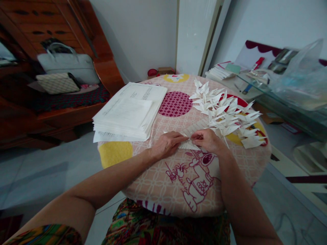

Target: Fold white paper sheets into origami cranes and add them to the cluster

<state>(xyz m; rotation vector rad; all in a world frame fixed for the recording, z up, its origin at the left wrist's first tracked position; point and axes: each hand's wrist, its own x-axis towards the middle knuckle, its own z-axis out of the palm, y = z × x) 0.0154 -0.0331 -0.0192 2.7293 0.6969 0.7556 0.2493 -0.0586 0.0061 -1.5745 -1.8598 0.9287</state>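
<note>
A small piece of folded white paper lies on the cloth-covered round table between my hands. My left hand rests low over its left side, fingers together and pressing the paper down. From the other side, my right hand is closed, thumb and fingertips pinched at the paper's upper edge. The fingers partly hide the folds. Just beyond my right hand are rows of folded white paper cranes, with pointed wings and tips. A striped pale strip lies right behind my fingers.
On the table's left stands a stack of printed paper sheets, with smaller blank sheets on top. A glass-topped side table on the right carries a plastic bag and papers. Bags sit on a wooden bench at left.
</note>
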